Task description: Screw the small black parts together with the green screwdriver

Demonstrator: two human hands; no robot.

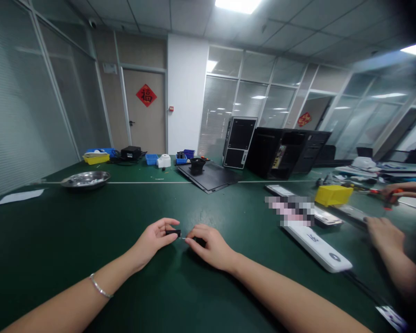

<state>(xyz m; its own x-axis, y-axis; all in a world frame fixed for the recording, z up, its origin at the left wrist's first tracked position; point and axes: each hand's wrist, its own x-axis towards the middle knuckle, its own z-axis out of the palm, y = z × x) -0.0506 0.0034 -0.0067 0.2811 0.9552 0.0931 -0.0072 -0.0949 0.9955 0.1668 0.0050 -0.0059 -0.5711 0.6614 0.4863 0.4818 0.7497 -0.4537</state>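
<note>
My left hand [153,240] pinches a small black block [173,233] between thumb and fingers, just above the green table [72,240]. A thin silvery bit sticks out of the block toward my right hand [210,246]. That hand's fingers are curled in a pinch at the silvery bit; what it holds is too small to make out. Both hands meet near the table's middle, close to the front. A silver bracelet [100,286] is on my left wrist.
A white power strip [317,249] lies to the right, with a yellow bin [333,194] behind it. Another person's hands [384,231] work at the right edge. A metal bowl [86,179], a black panel [211,175], computer cases [284,152] and blue bins [151,158] stand farther back.
</note>
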